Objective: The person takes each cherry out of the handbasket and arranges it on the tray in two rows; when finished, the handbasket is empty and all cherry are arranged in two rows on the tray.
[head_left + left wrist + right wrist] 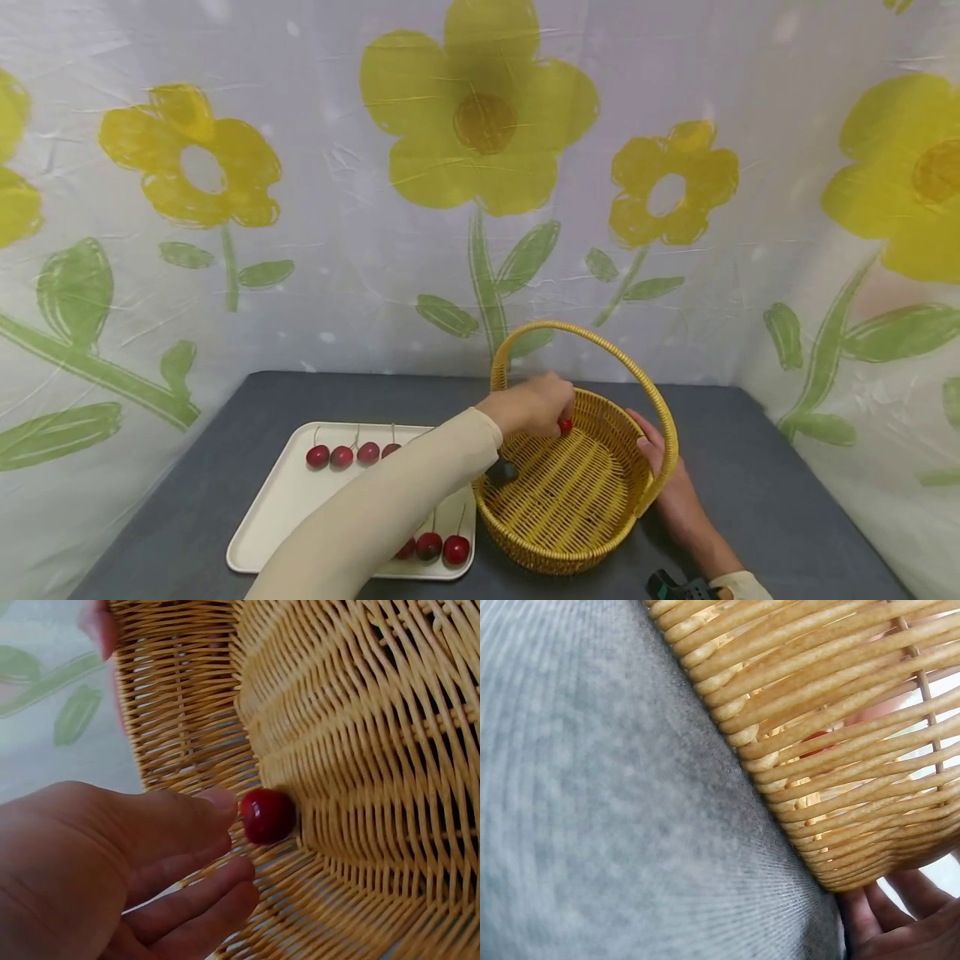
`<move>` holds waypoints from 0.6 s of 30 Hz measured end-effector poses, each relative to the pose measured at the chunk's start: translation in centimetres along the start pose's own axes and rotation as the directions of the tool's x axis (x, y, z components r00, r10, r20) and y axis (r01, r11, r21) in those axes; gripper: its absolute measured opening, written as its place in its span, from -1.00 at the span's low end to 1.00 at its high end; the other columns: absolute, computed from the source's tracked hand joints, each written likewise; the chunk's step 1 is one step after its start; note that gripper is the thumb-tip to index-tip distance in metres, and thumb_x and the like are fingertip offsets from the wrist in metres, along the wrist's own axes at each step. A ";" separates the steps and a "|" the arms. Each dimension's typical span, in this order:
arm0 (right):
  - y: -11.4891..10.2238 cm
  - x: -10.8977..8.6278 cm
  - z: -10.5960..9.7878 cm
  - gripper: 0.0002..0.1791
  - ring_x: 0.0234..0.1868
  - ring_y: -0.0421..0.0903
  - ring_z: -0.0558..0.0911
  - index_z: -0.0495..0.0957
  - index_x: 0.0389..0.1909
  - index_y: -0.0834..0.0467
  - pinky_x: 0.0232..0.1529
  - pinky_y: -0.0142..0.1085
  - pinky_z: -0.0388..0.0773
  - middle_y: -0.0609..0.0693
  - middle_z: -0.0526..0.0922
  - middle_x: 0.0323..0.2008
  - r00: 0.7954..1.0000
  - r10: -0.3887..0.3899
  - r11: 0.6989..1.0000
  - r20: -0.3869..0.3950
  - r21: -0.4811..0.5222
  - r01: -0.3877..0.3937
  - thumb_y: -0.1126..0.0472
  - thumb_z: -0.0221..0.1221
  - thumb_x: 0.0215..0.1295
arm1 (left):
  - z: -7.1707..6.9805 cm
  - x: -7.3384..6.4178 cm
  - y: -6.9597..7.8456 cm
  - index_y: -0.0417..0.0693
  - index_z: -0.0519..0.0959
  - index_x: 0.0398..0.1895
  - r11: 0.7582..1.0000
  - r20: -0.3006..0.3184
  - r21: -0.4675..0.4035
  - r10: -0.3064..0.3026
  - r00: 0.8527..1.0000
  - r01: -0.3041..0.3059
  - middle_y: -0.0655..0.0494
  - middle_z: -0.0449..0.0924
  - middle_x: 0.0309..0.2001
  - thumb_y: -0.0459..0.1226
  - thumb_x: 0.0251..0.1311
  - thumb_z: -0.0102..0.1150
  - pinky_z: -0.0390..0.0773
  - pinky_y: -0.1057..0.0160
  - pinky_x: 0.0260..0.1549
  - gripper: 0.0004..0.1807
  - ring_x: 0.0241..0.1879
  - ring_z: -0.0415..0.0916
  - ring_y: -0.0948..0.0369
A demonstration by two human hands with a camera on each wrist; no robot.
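My left hand [534, 404] reaches down inside a yellow wicker basket [641, 508]. In the left wrist view, thumb and index fingertip pinch at a dark red cherry [268, 816] just above the woven base, the other fingers loosely bent below. The cherry's stem is hidden by the fingers. At the basket's right side, my right hand [670, 467] grips the rim, partly behind the tall arched handle. From the right wrist, the fingers of that hand [904, 922] show against the outer wicker wall. Left of the basket lies a white tray [285, 508] with several stemmed cherries [367, 453].
The basket and tray stand side by side on a dark grey table [757, 500]. My left forearm crosses over the tray and covers part of it. A curtain with yellow flowers [483, 125] hangs behind the table. A dark strap [678, 586] sits on my right wrist.
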State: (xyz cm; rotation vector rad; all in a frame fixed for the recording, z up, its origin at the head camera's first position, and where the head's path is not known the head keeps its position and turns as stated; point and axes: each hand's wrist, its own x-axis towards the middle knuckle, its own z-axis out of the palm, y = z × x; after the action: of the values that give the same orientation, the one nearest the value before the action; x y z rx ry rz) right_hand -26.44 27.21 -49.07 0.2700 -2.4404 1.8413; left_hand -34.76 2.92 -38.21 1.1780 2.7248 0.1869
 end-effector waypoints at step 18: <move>-0.1 0.1 0.0 -0.41 0.36 -0.46 0.49 0.17 0.75 -0.14 0.22 -0.59 0.47 0.13 0.30 0.69 1.000 0.016 1.000 -0.009 -0.016 -0.016 -0.13 -0.19 0.84 | 1.4 1.6 0.8 -0.05 0.80 -0.16 0.995 0.004 0.041 -0.090 0.996 0.090 0.13 0.65 -0.26 -0.39 0.49 0.35 0.44 0.32 -0.42 -0.91 -0.36 0.54 0.27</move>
State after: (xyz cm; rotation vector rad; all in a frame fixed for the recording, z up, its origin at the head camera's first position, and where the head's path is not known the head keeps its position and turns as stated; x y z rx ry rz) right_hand -26.49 27.17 -48.92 0.2415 -2.4571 1.8242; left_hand -35.02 4.71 -39.60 1.0611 2.7824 0.1160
